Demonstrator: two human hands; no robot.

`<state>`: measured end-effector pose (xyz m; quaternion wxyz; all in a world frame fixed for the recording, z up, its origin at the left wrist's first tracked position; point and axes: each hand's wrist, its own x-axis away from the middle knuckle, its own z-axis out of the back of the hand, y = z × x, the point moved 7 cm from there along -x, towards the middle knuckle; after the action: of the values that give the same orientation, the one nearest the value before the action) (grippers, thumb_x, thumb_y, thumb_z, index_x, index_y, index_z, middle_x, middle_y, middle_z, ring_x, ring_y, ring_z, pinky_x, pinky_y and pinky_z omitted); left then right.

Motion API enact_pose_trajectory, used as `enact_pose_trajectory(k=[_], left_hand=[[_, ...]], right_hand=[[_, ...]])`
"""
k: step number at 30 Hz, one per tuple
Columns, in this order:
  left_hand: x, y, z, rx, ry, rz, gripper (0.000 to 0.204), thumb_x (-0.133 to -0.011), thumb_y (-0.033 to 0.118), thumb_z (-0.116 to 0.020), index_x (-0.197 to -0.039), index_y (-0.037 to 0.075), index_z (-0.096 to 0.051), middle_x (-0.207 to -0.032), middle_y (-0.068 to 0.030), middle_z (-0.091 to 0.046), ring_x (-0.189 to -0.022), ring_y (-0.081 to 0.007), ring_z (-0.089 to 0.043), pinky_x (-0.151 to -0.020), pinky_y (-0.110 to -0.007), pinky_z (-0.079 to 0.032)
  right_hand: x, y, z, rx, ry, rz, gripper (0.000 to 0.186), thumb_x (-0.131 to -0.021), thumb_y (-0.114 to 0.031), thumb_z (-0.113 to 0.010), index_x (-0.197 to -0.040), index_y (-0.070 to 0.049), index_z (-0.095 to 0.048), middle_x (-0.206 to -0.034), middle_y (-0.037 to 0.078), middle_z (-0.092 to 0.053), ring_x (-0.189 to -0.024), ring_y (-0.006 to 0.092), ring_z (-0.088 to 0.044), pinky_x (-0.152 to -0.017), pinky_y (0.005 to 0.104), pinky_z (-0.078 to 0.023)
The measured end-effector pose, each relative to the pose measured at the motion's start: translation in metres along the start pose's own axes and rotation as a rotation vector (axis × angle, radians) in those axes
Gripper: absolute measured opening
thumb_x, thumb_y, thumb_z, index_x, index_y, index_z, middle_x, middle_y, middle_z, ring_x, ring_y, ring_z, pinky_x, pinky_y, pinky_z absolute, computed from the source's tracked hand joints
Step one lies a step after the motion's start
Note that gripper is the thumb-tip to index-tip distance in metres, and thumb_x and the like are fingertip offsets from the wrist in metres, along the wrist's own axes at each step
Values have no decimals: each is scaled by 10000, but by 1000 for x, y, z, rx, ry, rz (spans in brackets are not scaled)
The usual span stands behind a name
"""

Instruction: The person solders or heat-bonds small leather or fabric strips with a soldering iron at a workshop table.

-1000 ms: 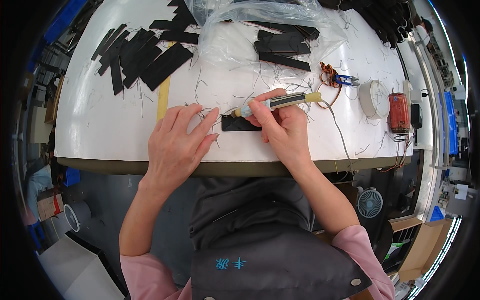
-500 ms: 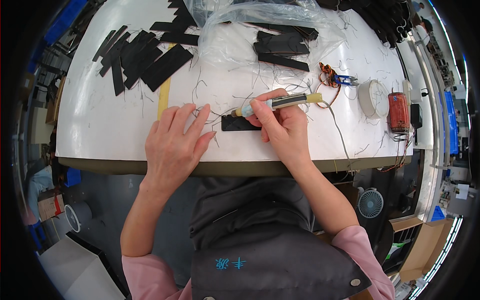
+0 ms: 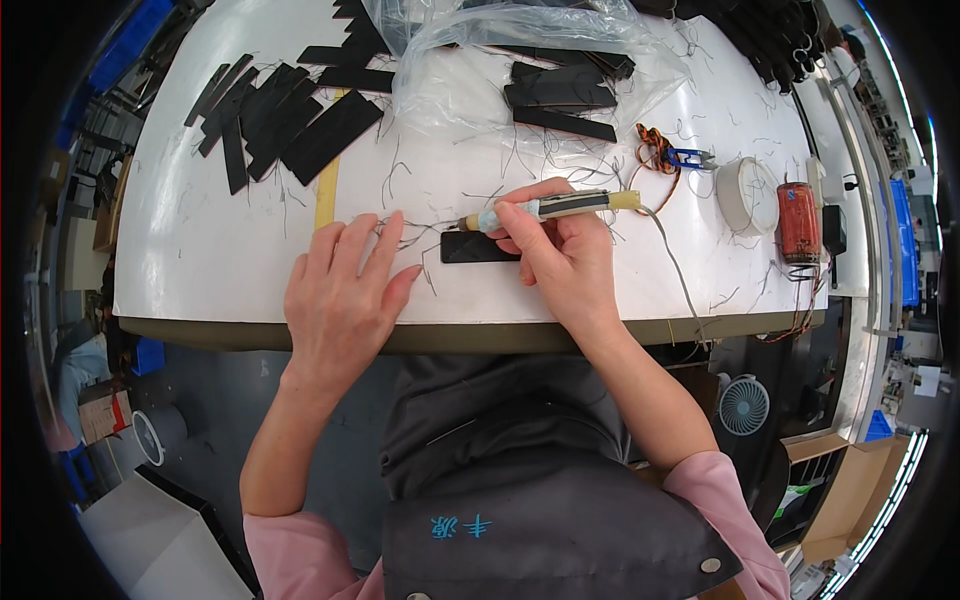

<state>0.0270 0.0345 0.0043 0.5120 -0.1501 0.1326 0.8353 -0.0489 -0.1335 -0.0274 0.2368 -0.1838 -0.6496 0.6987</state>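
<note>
Head view: a small black strip (image 3: 475, 247) lies flat on the white tabletop (image 3: 240, 265), near the edge facing the person, its right end hidden behind the fingers of the right hand (image 3: 545, 232). That hand is closed around a corded pen-like tool (image 3: 588, 202), tip pointing left, just beside the strip's upper left corner; whether the tip touches it cannot be told. Dark threads (image 3: 425, 238) run from there towards the left hand (image 3: 345, 272), which rests open, fingers spread, well apart from the strip; whether its fingertips press a thread is unclear. Farther back, more black strips (image 3: 332, 138) lie in an overlapping heap, one across a yellow band (image 3: 326, 195). A clear plastic bag (image 3: 440, 90) is crumpled beside them. To the right are blue-handled snips (image 3: 688, 158), an orange-and-black cord (image 3: 652, 152), a white ring-shaped roll (image 3: 738, 195) and a red spool (image 3: 798, 225).
</note>
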Motion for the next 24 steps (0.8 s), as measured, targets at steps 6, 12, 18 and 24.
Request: enact_pose_trajectory(k=[6,12,18,24], left_hand=[[-7,-8,7,-22,84,117,485,-775,177,-700,-1220,18,-586,-1126,-86,-575,-987,-269,-543,-746,-362,-463],[-40,26,-12,486,-125,17,311,-722,104,-746,-977,36,-581,-976,-80,-554,-925,-250,-537,-746,-346,-464],[-38,-11,-6,639,-163,170,294,-720,28,-730,-967,42,-573,-902,-79,-553,-834,-199,-568,-707,-293,-453],[-55,-73,15,228,137,238,280,-739,39,-716,-995,61,-605,-920,-63,-588,-840,-218,-576,-715,-314,-472]], right_hand=[[4,-12,15,-266,72,107,206,-996,-196,-495,-1029,2,-541,-747,89,-622,-489,45,-491,-585,255,-557],[12,-27,45,-316,263,364,174,-978,-128,-526,-1106,-10,-528,-862,103,-654,-574,52,-566,-526,179,-489],[-13,-60,76,788,282,787,257,-798,-24,-669,-1045,-96,-668,-873,38,-667,-761,120,-627,-598,249,-496],[-32,-55,63,1250,250,1027,276,-689,-105,-676,-955,-180,-669,-788,-17,-627,-851,169,-605,-588,262,-479]])
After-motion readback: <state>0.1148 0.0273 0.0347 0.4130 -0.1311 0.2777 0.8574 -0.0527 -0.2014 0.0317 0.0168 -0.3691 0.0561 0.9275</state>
